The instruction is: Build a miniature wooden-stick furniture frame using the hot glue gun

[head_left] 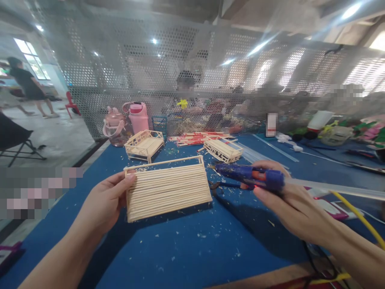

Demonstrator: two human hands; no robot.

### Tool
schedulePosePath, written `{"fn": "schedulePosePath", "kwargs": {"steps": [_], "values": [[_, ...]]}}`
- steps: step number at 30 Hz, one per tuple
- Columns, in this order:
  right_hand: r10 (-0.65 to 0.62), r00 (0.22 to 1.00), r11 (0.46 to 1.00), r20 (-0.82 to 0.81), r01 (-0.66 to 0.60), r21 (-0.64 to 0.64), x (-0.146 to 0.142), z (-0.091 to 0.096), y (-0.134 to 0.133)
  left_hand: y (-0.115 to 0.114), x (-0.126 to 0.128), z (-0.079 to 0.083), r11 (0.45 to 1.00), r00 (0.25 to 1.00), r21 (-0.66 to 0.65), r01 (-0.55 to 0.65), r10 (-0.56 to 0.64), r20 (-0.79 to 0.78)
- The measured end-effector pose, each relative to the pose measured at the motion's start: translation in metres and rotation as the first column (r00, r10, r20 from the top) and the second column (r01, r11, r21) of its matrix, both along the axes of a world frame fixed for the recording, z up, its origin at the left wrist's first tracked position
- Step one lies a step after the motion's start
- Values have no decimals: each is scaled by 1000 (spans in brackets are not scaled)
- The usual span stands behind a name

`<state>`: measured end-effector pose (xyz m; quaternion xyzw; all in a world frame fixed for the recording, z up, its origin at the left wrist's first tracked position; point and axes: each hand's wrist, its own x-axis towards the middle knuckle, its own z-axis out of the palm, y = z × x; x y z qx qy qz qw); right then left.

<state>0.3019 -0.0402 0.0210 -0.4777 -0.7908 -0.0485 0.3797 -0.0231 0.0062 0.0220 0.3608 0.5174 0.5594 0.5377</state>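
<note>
My left hand (110, 196) pinches the left edge of a flat panel of wooden sticks (168, 190), tilted up above the blue table. Thin sticks frame a gap along the panel's top. In my right hand (288, 200) is a blue hot glue gun (237, 171), its nozzle pointing left, just past the panel's upper right corner. A clear glue stick (331, 186) runs out of the gun's back. Behind the panel stands a small bed-like stick model (144, 145), with a second stick model (223, 149) to its right. Pliers (225, 185) lie below the glue gun.
Loose red-tipped sticks (198, 138) and clear glue sticks (255, 154) lie toward the back of the blue table (180, 253). A pink bottle (138, 117) and a clear jug (116, 130) stand back left, before a perforated metal screen (135, 72). A yellow cable (361, 212) runs at right.
</note>
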Motion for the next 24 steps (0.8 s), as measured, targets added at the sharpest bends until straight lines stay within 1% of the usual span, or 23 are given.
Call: {"fn": "schedulePosePath", "kwargs": {"steps": [4, 6, 11, 15, 19, 21, 24], "values": [[33, 999, 996, -33, -35, -83, 0, -5, 4, 0, 0, 0, 1000, 1000, -25, 11, -11, 18], [27, 998, 996, -48, -31, -89, -1, -7, 6, 0, 0, 0, 999, 999, -42, 22, -21, 28], [-24, 998, 999, -58, 21, -44, 0, -10, 9, 0, 1, 1, 996, 997, -67, 51, -47, 65], [25, 998, 999, -57, -23, 39, -2, -12, 12, -1, 4, 3, 995, 995, -59, 80, -76, 60], [58, 996, 995, -61, -53, 85, -5, -12, 13, -1, 4, 4, 995, 997, -91, 46, -41, 65], [57, 995, 995, -78, -50, 87, -5, -13, 12, 0, 4, 4, 993, 997, -116, 20, -11, 73], [58, 993, 996, -101, -51, 71, -5, -13, 11, 2, 4, 3, 993, 997, -119, 15, -6, 76]]}}
